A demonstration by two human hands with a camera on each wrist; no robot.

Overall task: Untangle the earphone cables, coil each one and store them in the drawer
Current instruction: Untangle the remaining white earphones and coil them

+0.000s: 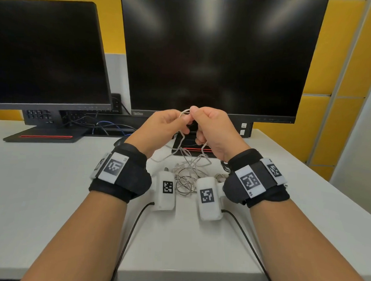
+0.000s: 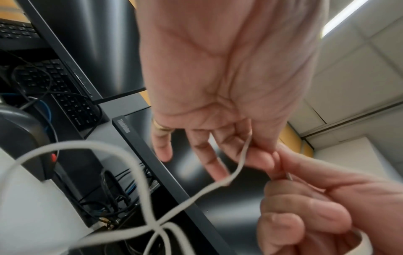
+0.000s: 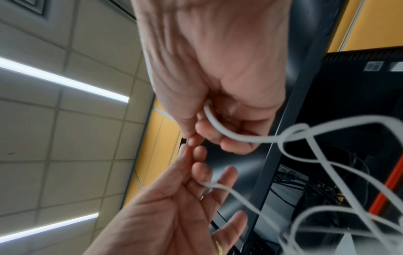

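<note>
White earphone cables (image 1: 185, 178) lie in a loose tangle on the white desk (image 1: 52, 188), just beyond my wrists. One strand (image 1: 181, 140) rises from the tangle to both raised hands. My left hand (image 1: 182, 121) pinches it between thumb and forefinger, with the other fingers spread. In the left wrist view the left hand (image 2: 257, 151) holds the cable (image 2: 240, 165) right beside the right hand (image 2: 305, 207). My right hand (image 1: 195, 114) pinches the same loop, its fingers curled round the strand (image 3: 214, 123). The right hand (image 3: 191, 138) meets the left hand (image 3: 189, 172) fingertip to fingertip. No drawer is in view.
Two dark monitors (image 1: 221, 57) (image 1: 46, 55) stand at the back on bases with red stripes (image 1: 46, 136). Black and blue cords (image 1: 105, 125) run behind them. A black mouse (image 1: 119, 141) sits behind my left wrist. Black leads (image 1: 131, 233) trail from the wrist cameras.
</note>
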